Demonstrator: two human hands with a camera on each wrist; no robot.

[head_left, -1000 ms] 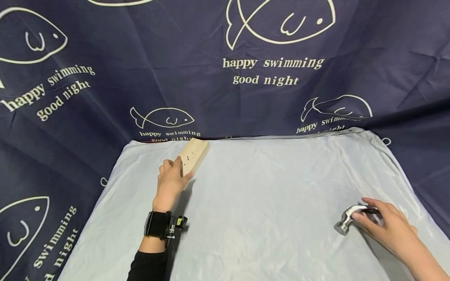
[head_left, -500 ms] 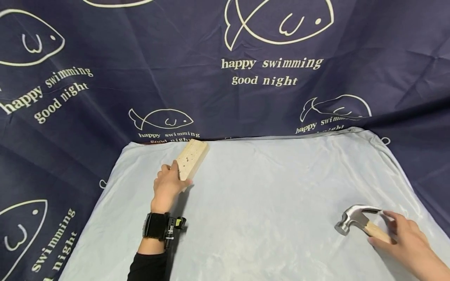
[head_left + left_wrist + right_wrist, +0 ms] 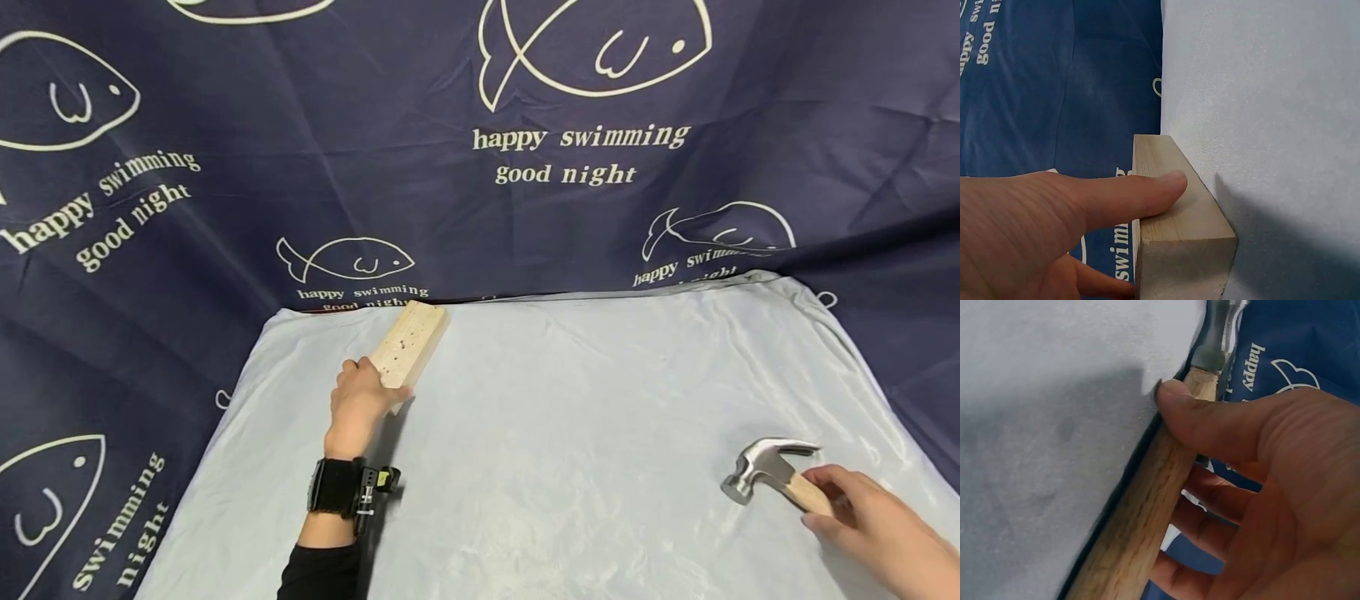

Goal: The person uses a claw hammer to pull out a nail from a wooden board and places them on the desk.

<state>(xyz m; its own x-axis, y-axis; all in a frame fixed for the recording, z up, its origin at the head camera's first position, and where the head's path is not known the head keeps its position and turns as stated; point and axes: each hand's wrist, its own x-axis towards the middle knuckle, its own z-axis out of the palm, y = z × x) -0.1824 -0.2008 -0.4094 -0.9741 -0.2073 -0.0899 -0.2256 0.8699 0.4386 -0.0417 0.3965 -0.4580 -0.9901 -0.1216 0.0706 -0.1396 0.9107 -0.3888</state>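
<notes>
On the far left part of the cloth-covered table, a pale wooden block (image 3: pixel 412 340) stands with several small dark holes in its top face. My left hand (image 3: pixel 358 407) grips its near end; in the left wrist view the thumb (image 3: pixel 1163 192) lies along one side of the block (image 3: pixel 1179 215). Over at the right, a claw hammer (image 3: pixel 767 462) has its steel head pointing left. My right hand (image 3: pixel 873 518) holds the wooden handle (image 3: pixel 1154 494), thumb on one side and fingers on the other. The handle's rear end is hidden by this hand in the head view.
A pale grey cloth (image 3: pixel 570 433) covers the table. Dark blue curtains (image 3: pixel 450 100) printed with white fish and lettering hang behind and at the sides. The block's far end reaches close to the table's back edge.
My right hand has slid back from the hammer's head along the handle, while the head stays nearly in place. My left hand has shifted slightly toward the block's near end.
</notes>
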